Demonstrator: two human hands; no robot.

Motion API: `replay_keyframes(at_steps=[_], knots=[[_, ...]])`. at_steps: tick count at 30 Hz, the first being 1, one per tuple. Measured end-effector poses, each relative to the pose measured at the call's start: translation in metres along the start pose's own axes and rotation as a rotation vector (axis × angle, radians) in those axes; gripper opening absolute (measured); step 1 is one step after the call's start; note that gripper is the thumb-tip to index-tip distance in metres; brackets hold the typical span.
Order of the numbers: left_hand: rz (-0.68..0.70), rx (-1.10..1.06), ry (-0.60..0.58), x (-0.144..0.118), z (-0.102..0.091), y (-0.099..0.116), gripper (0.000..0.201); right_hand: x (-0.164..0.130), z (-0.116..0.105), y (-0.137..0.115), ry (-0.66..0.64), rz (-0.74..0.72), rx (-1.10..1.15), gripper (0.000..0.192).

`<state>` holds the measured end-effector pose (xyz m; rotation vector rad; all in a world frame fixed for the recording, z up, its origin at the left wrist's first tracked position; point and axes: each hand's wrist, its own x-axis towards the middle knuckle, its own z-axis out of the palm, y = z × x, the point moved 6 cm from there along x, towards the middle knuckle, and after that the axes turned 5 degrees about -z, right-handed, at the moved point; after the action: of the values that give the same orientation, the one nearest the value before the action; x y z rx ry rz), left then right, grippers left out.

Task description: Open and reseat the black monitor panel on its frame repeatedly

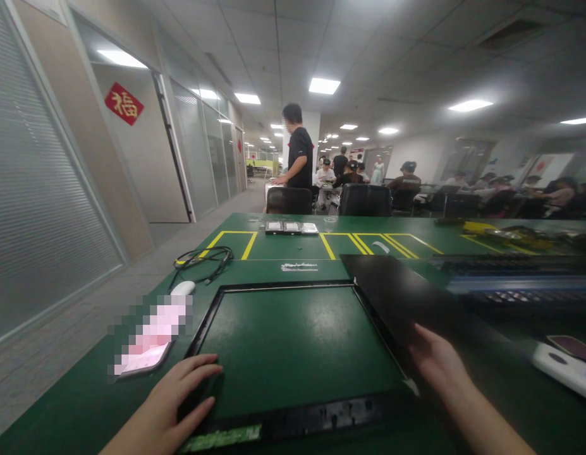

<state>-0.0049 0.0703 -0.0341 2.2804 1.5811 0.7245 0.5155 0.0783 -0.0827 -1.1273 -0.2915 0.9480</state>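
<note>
A black rectangular frame, like a screen bezel, lies on the green table in front of me. A strip of green circuit board shows along its near left part. My left hand rests over the frame's left side, fingers apart and stretched toward the inside. Right of the frame lies a flat black panel, its left edge close along the frame's right side. Beside the frame's near right corner, my right hand is over the dark panel area, thumb and fingers apart, with nothing visible in it.
Left of the frame are a phone, a white mouse and a coiled black cable. Small boxed units stand at the far edge. A white device and blurred dark parts lie right. A person stands beyond the chairs.
</note>
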Motion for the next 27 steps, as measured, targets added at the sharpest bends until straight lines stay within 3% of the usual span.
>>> replay_keyframes(at_steps=[7, 13, 16, 19, 21, 25, 27], knots=[[0.035, 0.036, 0.002, -0.002, 0.004, -0.003, 0.035, -0.015, 0.007, -0.008, 0.100, 0.044, 0.067, 0.027], [0.013, -0.035, 0.091, -0.006, 0.005, -0.009, 0.034, -0.039, 0.023, -0.020, 0.063, 0.088, 0.100, 0.026], [-0.034, -0.098, 0.081, -0.004, 0.001, -0.013, 0.034, -0.049, 0.027, -0.022, 0.027, 0.099, 0.073, 0.024], [-0.142, -0.204, 0.072, 0.000, -0.009, -0.018, 0.035, -0.055, 0.030, -0.022, -0.060, 0.139, 0.071, 0.021], [-0.252, -0.327, 0.141, 0.001, -0.019, -0.021, 0.040, -0.060, 0.029, -0.020, -0.117, 0.179, 0.037, 0.020], [-0.530, -0.720, 0.229, -0.001, -0.027, -0.021, 0.051, -0.067, 0.025, -0.018, -0.253, 0.222, -0.064, 0.022], [-0.630, -0.932, 0.302, -0.003, -0.029, -0.019, 0.055, -0.065, 0.021, -0.021, -0.313, 0.170, -0.133, 0.026]])
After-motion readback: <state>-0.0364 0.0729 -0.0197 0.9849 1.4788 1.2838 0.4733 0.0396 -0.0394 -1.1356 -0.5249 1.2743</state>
